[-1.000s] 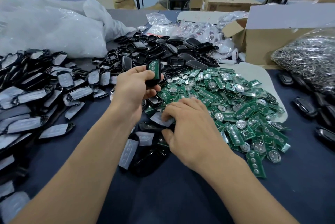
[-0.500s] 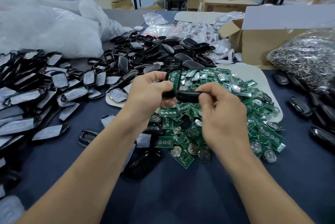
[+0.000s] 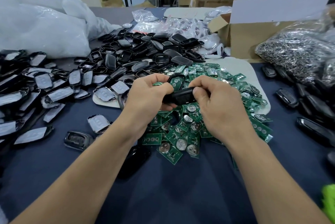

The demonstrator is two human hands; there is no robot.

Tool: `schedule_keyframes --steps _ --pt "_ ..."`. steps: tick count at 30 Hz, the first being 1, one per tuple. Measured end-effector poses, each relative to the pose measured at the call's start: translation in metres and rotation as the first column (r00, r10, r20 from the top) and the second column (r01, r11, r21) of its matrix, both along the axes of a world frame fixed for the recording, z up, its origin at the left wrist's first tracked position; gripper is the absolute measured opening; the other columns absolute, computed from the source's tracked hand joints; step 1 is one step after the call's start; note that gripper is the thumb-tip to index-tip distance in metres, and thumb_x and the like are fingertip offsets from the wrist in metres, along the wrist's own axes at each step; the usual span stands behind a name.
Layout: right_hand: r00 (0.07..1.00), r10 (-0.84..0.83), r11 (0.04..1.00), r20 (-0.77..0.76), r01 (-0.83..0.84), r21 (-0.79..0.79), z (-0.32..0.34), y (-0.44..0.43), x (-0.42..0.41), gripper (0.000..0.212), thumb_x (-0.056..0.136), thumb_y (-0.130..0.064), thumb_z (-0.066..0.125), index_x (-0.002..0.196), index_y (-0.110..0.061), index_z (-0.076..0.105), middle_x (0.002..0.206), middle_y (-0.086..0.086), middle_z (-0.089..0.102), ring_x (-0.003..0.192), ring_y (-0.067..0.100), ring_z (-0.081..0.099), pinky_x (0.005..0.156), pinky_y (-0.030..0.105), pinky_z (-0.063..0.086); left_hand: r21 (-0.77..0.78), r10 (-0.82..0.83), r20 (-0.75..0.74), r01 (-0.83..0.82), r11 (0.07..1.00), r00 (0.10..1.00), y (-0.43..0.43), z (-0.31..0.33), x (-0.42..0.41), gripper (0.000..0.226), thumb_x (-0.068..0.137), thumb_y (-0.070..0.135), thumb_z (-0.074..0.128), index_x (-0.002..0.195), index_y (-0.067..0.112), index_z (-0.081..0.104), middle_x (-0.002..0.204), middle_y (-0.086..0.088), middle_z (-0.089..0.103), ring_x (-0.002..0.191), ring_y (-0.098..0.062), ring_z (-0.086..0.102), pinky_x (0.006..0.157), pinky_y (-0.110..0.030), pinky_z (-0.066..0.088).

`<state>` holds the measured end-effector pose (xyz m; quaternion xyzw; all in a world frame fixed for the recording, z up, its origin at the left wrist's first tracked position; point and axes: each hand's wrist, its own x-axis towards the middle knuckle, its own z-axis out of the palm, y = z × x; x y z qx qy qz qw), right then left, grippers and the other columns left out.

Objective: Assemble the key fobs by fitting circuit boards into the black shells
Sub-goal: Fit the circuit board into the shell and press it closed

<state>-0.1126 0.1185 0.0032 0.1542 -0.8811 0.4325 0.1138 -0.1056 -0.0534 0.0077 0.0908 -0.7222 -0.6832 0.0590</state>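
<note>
Hands have closed in above the circuit boards (image 3: 181, 133) in the middle of the desk (image 3: 163, 196): the left hand (image 3: 148, 96) pinches the board-loaded shell (image 3: 176, 83) upright, and the right hand (image 3: 217, 104) grips the black cover (image 3: 181, 96), long axis crosswise, just below it.

A cardboard box (image 3: 253, 37) stands beside bagged, seemingly metal rings (image 3: 299, 51).

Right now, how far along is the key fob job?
Done: dark fobs that look closed lie at the right. In hand: left hand holds a shell with a board in; right hand pinches a black cover. Remaining: large piles of boards and empty shells.
</note>
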Motion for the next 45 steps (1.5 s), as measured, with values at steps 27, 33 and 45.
schedule_keyframes --steps 27,33,45 --pt "0.885 0.314 0.628 0.345 0.079 -0.774 0.011 0.009 0.003 0.024 0.085 0.009 0.072 0.079 -0.013 0.079 0.076 0.011 0.073 0.054 0.015 0.057 0.055 0.022 0.047 0.59 -0.212 0.126 0.099 0.802 0.969 -0.008 0.016 0.006 0.011 0.097 0.016 0.063 0.096 0.006 0.056 0.081 -0.012 0.073 0.053 -0.01 0.066 0.048 -0.017 0.055" --pt "0.901 0.253 0.637 0.352 0.119 -0.761 0.011 0.008 0.003 0.021 0.086 0.01 0.072 0.083 -0.01 0.078 0.074 0.009 0.074 0.055 0.014 0.059 0.056 0.022 0.048 0.583 -0.22 0.135 0.102 0.806 0.966 -0.006 0.017 0.005 0.012 0.096 0.007 0.059 0.105 0.002 0.053 0.097 -0.017 0.07 0.059 -0.012 0.065 0.052 -0.019 0.056" --pt "0.933 0.164 0.696 0.32 0.12 -0.708 0.005 0.002 0.002 0.023 0.084 0.009 0.075 0.08 -0.014 0.078 0.071 0.008 0.073 0.058 0.017 0.06 0.054 0.021 0.048 0.453 -0.386 0.117 0.297 0.841 0.915 -0.007 0.013 0.005 0.036 0.078 0.0 0.058 0.112 0.01 0.06 0.08 -0.003 0.059 0.064 -0.01 0.046 0.063 -0.024 0.04"
